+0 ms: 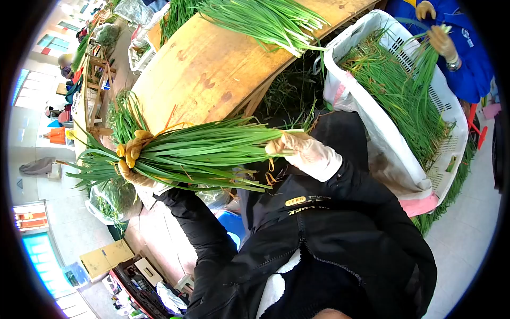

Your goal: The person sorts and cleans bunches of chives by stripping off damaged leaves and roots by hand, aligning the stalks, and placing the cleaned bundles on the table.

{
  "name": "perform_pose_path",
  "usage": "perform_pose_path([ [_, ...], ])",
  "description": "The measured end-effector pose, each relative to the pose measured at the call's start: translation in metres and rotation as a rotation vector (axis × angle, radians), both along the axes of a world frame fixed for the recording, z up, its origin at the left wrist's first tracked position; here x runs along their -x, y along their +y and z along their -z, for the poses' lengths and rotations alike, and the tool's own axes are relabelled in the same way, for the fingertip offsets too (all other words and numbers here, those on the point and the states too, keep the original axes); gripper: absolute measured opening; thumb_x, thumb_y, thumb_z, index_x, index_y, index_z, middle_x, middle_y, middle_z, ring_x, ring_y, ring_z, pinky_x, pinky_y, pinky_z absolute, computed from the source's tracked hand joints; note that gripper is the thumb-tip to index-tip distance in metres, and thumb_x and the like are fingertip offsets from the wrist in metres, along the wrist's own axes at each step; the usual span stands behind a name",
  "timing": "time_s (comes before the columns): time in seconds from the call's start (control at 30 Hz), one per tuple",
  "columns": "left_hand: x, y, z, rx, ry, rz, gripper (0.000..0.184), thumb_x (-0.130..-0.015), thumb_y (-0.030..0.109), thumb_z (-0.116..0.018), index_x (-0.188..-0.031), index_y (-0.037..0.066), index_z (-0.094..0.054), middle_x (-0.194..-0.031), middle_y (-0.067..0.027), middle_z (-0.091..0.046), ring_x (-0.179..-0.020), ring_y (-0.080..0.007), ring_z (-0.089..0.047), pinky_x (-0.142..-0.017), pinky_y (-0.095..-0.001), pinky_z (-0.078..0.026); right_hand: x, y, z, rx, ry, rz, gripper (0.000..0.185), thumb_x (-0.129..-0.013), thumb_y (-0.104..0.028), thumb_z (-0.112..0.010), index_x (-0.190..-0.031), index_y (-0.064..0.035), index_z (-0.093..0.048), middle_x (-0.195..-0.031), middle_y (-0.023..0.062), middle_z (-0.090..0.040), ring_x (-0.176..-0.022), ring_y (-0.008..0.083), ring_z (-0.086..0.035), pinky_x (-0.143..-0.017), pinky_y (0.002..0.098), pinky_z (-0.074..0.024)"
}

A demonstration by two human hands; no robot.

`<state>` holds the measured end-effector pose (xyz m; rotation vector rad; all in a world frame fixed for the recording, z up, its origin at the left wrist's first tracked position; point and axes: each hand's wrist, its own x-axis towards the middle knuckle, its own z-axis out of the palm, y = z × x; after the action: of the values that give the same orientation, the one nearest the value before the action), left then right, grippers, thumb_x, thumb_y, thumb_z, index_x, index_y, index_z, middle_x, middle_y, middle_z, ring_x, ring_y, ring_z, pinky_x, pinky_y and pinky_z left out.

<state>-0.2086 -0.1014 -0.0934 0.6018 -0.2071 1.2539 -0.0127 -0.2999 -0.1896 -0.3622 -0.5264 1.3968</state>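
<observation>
My left hand (134, 158), in a glove with yellow fingers, is wrapped around a bunch of long green garlic chives (207, 151). The bunch lies sideways in front of my black jacket, its leafy tips fanning out to the left. At its right end, the fingers of my right hand (308, 154), in a pale glove, are closed on the stem ends. A few dry, yellowish leaves hang among the green ones. Exactly which stems the right fingers grip is hard to make out.
A wooden table (186, 74) stands ahead, with a pile of chives (260, 21) on it. At right is a white plastic crate (340, 80) holding loose greens. Beyond it, a co-worker in blue (473, 58) handles chives with gloved hands. A bagged bundle (114, 199) sits at left.
</observation>
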Motion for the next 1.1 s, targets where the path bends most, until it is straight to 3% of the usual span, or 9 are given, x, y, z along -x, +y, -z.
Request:
perform_pose_path([
  [0.17, 0.012, 0.009, 0.010, -0.022, -0.017, 0.088, 0.009, -0.077, 0.014, -0.055, -0.079, 0.008, -0.049, -0.062, 0.0033, -0.051, -0.064, -0.0096, -0.050, -0.088, -0.0283, -0.035, -0.020, -0.028, -0.017, -0.038, -0.401, -0.205, 0.043, -0.086, -0.021, -0.050, -0.119, 0.0042, -0.041, -0.090, 0.0080, -0.058, -0.082, 0.0165, -0.055, -0.077, 0.0260, -0.0419],
  [0.27, 0.020, 0.011, 0.012, 0.027, -0.029, 0.171, 0.007, -0.077, 0.012, -0.055, -0.080, 0.009, -0.050, -0.063, 0.0036, -0.051, -0.062, -0.0082, -0.049, -0.086, -0.0267, -0.036, -0.020, -0.038, -0.023, 0.204, -0.220, -0.354, 0.024, -0.086, -0.017, -0.049, -0.097, 0.0026, -0.057, -0.088, 0.0085, -0.061, -0.085, 0.0175, -0.056, -0.081, 0.0292, -0.0411],
  [0.33, 0.025, 0.016, 0.014, -0.029, -0.186, 0.269, 0.007, -0.078, 0.012, -0.055, -0.082, 0.009, -0.051, -0.068, 0.0005, -0.053, -0.064, -0.0084, -0.053, -0.085, -0.0271, -0.040, -0.040, -0.045, -0.001, -0.191, -0.619, -0.163, 0.026, -0.084, -0.024, -0.051, -0.083, 0.0002, -0.062, -0.098, 0.0102, -0.059, -0.089, 0.0195, -0.055, -0.082, 0.0323, -0.0410],
  [0.43, 0.055, 0.031, 0.022, -0.035, -0.431, 0.430, 0.007, -0.082, 0.013, -0.051, -0.084, 0.007, -0.053, -0.080, -0.0071, -0.055, -0.067, -0.0113, -0.058, -0.070, -0.0212, -0.049, -0.077, -0.084, 0.008, 0.218, -0.672, -0.218, 0.028, -0.084, -0.023, -0.048, -0.085, 0.0001, -0.062, -0.100, 0.0095, -0.059, -0.096, 0.0239, -0.052, -0.083, 0.0339, -0.0408],
  [0.53, 0.060, 0.037, 0.008, -0.240, -0.551, 0.508, 0.008, -0.085, 0.011, -0.046, -0.081, 0.007, -0.051, -0.072, -0.0057, -0.055, -0.065, -0.0121, -0.057, -0.071, -0.0217, -0.047, -0.096, -0.089, 0.041, 0.399, -1.894, -0.331, 0.035, -0.085, -0.026, -0.044, -0.113, -0.0049, -0.050, -0.112, 0.0143, -0.052, -0.100, 0.0240, -0.051, -0.085, 0.0314, -0.0397],
  [0.63, 0.055, 0.018, -0.004, -0.156, -0.485, 0.307, 0.012, -0.087, 0.010, -0.044, -0.077, 0.008, -0.050, -0.065, -0.0039, -0.055, -0.062, -0.0129, -0.055, -0.071, -0.0214, -0.044, -0.073, -0.065, 0.039, 0.150, -1.659, 0.123, 0.046, -0.083, -0.030, -0.049, -0.123, -0.0091, -0.040, -0.117, 0.0115, -0.048, -0.099, 0.0272, -0.052, -0.087, 0.0350, -0.0398],
  [0.77, 0.059, 0.024, -0.002, -0.172, -0.592, 0.323, 0.014, -0.088, 0.010, -0.043, -0.076, 0.008, -0.049, -0.062, -0.0030, -0.056, -0.061, -0.0125, -0.055, -0.073, -0.0215, -0.043, -0.024, -0.008, -0.005, -0.049, -0.984, 0.220, 0.075, -0.068, -0.006, -0.066, -0.131, -0.0148, -0.028, -0.128, 0.0115, -0.037, -0.110, 0.0259, -0.043, -0.092, 0.0346, -0.0368],
  [0.9, 0.051, 0.017, -0.005, -0.154, -0.596, 0.263, 0.018, -0.090, 0.012, -0.039, -0.075, 0.007, -0.049, -0.062, -0.0033, -0.056, -0.062, -0.0118, -0.055, -0.075, -0.0223, -0.043, -0.019, 0.014, -0.023, -0.203, -1.703, 0.572, 0.067, -0.060, -0.010, -0.070, -0.121, -0.0210, -0.044, -0.111, 0.0084, -0.046, -0.099, 0.0267, -0.047, -0.082, 0.0342, -0.0413],
  [1.1, 0.042, 0.013, -0.008, -0.200, -0.567, 0.271, 0.014, -0.088, 0.011, -0.043, -0.076, 0.007, -0.049, -0.062, -0.0024, -0.056, -0.064, -0.0121, -0.055, -0.077, -0.0231, -0.043, -0.015, 0.008, -0.038, -0.152, -1.912, 0.737, 0.058, -0.058, -0.023, -0.070, -0.113, -0.0243, -0.053, -0.113, 0.0063, -0.046, -0.100, 0.0247, -0.046, -0.084, 0.0364, -0.0374],
])
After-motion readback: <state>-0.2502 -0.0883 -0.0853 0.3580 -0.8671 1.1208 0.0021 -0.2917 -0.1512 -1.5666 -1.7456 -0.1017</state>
